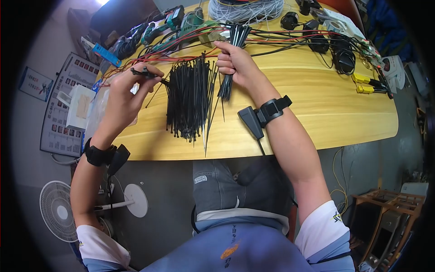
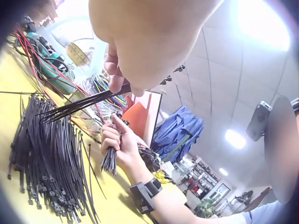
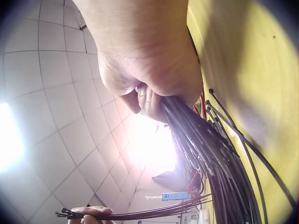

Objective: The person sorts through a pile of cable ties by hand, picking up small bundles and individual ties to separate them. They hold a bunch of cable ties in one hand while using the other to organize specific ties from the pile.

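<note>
A thick pile of black cable ties [image 1: 188, 99] lies on the table in front of me, heads and tails roughly lined up. To its left, my left hand [image 1: 128, 93] pinches a few cable ties [image 2: 86, 101] between thumb and fingers; their tails reach over the pile in the left wrist view. My right hand [image 1: 240, 65] has its fingers curled round a bundle of cable ties [image 1: 238, 34] at the pile's right. That bundle fans out above and below the fist. A few loose ties stick out along the pile's right side.
Red and black wires [image 1: 272, 35] run across the back of the wooden table [image 1: 317, 109]. Green power tools [image 1: 192, 20] and a coil of grey cable [image 1: 247, 10] stand behind. Yellow-handled pliers [image 1: 369, 84] lie at the right; a white box [image 1: 81, 106] is at the left.
</note>
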The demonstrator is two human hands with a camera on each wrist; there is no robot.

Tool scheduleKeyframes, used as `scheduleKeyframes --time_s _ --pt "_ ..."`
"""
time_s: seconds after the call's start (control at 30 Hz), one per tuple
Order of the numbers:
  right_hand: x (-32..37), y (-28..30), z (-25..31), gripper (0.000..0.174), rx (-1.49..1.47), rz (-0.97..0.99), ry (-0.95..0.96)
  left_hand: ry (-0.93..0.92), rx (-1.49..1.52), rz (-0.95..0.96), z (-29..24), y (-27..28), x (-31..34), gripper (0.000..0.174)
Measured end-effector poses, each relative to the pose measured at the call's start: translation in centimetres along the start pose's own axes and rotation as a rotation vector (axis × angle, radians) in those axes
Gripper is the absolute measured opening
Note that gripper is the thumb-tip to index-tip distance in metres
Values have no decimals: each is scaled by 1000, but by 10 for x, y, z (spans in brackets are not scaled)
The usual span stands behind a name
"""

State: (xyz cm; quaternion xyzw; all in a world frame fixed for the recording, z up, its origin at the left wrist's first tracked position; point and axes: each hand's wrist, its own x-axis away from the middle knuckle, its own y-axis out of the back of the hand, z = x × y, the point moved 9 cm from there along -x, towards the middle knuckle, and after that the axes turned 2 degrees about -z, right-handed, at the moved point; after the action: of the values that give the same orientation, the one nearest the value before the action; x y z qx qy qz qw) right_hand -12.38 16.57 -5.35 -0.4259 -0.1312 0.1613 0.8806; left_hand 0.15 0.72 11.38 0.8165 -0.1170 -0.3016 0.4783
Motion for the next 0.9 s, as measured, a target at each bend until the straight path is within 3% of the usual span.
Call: scheduleKeyframes --time_s 0.03,0.13,0.27,0.37,0.6,0.73,0.9 --pt "1 0 0 37 1 -4 1 -37 4 -14 1 3 0 7" --pt "1 0 0 37 -7 5 1 88 291 -112 14 13 -7 9" --pt "0 -1 0 34 20 14 -9 89 304 -183 28 34 -32 16" --pt "3 -9 -1 29 73 70 -3 337 474 -117 47 26 -48 17" --pt "20 -39 -20 26 142 209 -151 468 947 -8 65 -64 -60 24" --pt "19 -41 -14 23 158 230 -87 444 1225 24 64 -107 -55 26" --pt "18 -33 -4 22 145 54 -51 492 1336 60 77 -134 -38 26"
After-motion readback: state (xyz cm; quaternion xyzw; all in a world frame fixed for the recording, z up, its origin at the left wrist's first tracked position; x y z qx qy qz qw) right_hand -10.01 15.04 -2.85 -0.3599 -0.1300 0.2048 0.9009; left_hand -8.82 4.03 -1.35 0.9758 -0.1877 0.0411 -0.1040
